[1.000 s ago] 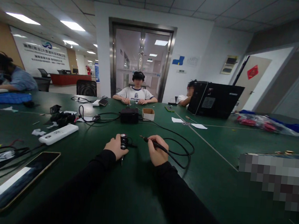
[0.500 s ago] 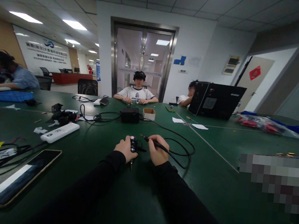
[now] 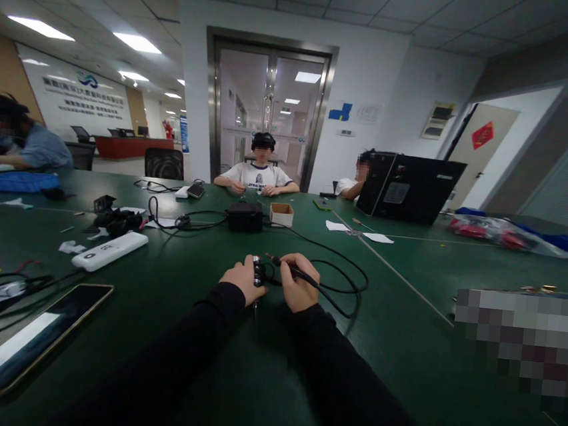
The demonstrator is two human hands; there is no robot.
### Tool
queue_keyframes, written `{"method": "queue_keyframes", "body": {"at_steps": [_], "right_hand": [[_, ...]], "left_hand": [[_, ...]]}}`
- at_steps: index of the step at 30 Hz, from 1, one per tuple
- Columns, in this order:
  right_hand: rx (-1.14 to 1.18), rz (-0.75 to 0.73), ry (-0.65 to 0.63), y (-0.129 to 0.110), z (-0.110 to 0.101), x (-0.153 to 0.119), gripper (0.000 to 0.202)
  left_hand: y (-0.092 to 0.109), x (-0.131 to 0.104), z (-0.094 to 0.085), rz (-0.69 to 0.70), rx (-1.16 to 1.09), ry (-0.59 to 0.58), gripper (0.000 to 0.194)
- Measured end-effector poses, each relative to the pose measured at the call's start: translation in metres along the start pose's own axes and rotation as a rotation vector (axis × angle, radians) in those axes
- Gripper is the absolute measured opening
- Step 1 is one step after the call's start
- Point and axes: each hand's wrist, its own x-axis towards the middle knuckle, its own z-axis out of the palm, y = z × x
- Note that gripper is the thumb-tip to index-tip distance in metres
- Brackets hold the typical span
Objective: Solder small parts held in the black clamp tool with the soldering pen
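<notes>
My left hand (image 3: 243, 280) is closed around a slim black-and-silver handheld tool (image 3: 257, 272), which lies low over the green table. A thin metal tip points from the tool toward me. Pinched in my right hand (image 3: 301, 285) is the plug (image 3: 273, 259) of a black cable, its narrow metal end facing left, close beside the tool's far end. Whether plug and tool touch, I cannot tell. From the right hand the cable (image 3: 349, 313) curls round on the table. A short dark piece beside the tool is too unclear to name.
Beyond my hands stand a black box (image 3: 244, 216) with cables and a small open carton (image 3: 281, 215). To the left lie a phone (image 3: 31, 339), a white power strip (image 3: 109, 252) and tangled cables. A black computer case (image 3: 409, 188) stands at the right back. People sit around the table.
My left hand has shifted slightly right with the tool, so the gap to the plug is smaller. My right hand keeps its pinch on the plug. The view has shifted a little.
</notes>
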Motion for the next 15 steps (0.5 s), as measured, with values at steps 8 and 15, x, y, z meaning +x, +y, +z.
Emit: {"method": "queue_keyframes", "body": {"at_steps": [8,15], "right_hand": [[0.006,-0.003,-0.003,-0.002,-0.001,0.000,0.014],[0.002,0.003,-0.015,-0.002,-0.001,0.000,0.013]], "left_hand": [[-0.024,0.044,-0.010,-0.101,-0.100,-0.033,0.068],[-0.032,0.065,0.013,-0.167,-0.244,0.026,0.056]]}}
